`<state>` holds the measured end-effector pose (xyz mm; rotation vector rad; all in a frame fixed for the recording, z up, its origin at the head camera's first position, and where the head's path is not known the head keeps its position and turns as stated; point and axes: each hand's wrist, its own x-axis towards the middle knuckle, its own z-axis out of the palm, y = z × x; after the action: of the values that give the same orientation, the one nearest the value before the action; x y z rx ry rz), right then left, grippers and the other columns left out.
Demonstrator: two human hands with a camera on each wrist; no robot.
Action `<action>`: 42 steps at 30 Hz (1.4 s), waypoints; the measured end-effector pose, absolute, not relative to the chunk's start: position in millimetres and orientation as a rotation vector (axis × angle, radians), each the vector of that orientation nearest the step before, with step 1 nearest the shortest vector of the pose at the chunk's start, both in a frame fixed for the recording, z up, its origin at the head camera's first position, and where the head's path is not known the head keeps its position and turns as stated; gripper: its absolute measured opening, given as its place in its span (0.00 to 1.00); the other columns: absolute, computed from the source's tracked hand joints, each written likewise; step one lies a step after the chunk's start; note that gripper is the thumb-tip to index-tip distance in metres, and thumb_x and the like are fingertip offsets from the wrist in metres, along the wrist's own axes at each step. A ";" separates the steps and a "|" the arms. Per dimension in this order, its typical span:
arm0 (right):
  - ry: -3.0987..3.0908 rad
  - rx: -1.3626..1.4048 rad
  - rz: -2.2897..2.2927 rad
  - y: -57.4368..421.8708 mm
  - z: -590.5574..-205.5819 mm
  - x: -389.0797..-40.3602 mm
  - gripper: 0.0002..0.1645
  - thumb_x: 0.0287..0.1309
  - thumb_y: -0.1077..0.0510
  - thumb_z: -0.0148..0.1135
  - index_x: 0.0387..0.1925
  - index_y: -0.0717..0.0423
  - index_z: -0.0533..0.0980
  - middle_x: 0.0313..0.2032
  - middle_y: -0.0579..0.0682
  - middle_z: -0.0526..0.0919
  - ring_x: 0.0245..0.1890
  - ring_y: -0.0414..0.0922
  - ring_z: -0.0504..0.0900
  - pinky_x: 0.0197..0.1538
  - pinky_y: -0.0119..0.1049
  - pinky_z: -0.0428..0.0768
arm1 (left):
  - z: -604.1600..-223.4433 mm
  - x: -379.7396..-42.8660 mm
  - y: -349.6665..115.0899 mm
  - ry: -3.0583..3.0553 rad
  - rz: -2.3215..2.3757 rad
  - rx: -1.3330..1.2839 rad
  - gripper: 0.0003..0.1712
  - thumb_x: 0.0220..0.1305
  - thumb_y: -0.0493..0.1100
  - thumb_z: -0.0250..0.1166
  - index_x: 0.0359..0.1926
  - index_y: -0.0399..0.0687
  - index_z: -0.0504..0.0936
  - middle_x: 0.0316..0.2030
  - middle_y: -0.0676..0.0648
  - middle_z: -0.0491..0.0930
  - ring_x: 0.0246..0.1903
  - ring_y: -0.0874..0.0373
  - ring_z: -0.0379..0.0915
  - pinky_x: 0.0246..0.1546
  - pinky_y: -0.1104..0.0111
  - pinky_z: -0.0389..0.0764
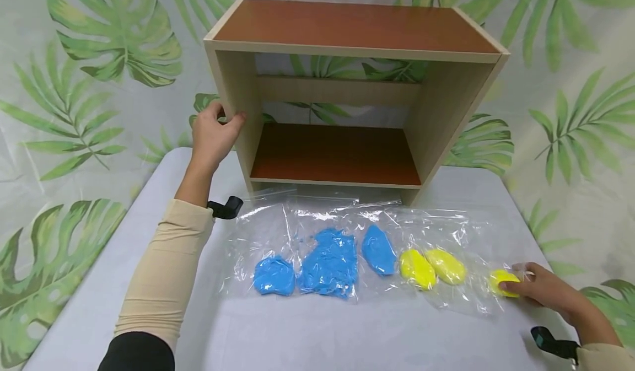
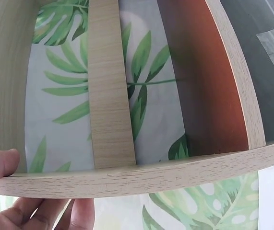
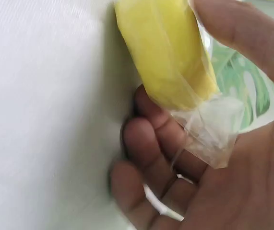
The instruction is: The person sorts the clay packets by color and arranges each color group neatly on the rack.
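My left hand grips the left side panel of a small wooden shelf unit. In the left wrist view its thumb lies on the panel's inner side, with the other fingers along the outer side. At the table's right, my right hand holds a clear plastic bag with a flattened yellow clay-like lump in it. The thumb presses on top of the lump and the fingers curl underneath, low over the white tabletop.
Two more yellow lumps and several bright blue lumps lie in clear bags, lined up before the shelf. The unit has an open back with one crossbar. Leaf-patterned cloth hangs behind the white table.
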<state>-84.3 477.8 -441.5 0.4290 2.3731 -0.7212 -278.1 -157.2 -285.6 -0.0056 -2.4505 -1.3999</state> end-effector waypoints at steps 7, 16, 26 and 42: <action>2.368 0.352 -0.855 479.2 -441.1 -77.6 0.49 0.64 0.41 0.62 0.63 0.80 0.58 0.40 0.49 0.78 0.36 0.40 0.75 0.39 0.31 0.76 | -285.8 -279.3 -159.9 -2.459 -1.418 -0.018 0.28 0.64 0.54 0.60 0.60 0.43 0.77 0.58 0.39 0.80 0.56 0.48 0.79 0.55 0.57 0.79; 2.422 0.370 -0.773 487.8 -442.2 -73.3 0.53 0.64 0.38 0.59 0.66 0.79 0.55 0.43 0.51 0.78 0.40 0.43 0.73 0.39 0.32 0.75 | -282.2 -277.3 -159.8 -2.543 -1.299 -0.043 0.26 0.65 0.51 0.56 0.57 0.38 0.77 0.55 0.36 0.81 0.52 0.45 0.78 0.50 0.56 0.78; 2.525 0.384 -0.763 491.8 -430.2 -73.1 0.51 0.65 0.38 0.59 0.67 0.78 0.56 0.44 0.56 0.80 0.37 0.43 0.80 0.39 0.36 0.80 | -283.9 -276.3 -157.5 -2.561 -1.291 -0.047 0.30 0.68 0.51 0.52 0.65 0.40 0.71 0.61 0.37 0.77 0.59 0.42 0.76 0.56 0.48 0.79; 2.786 0.276 -0.620 476.7 -395.5 -74.5 0.43 0.65 0.41 0.59 0.62 0.75 0.62 0.41 0.63 0.79 0.35 0.48 0.75 0.33 0.36 0.71 | -284.6 -276.3 -160.9 -2.577 -1.291 -0.105 0.31 0.69 0.52 0.51 0.69 0.45 0.66 0.65 0.38 0.73 0.61 0.41 0.74 0.58 0.47 0.79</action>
<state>-74.5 476.7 -395.5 0.2759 2.7861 -0.6198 -276.3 -160.9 -284.6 -0.1054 -2.5765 -1.2907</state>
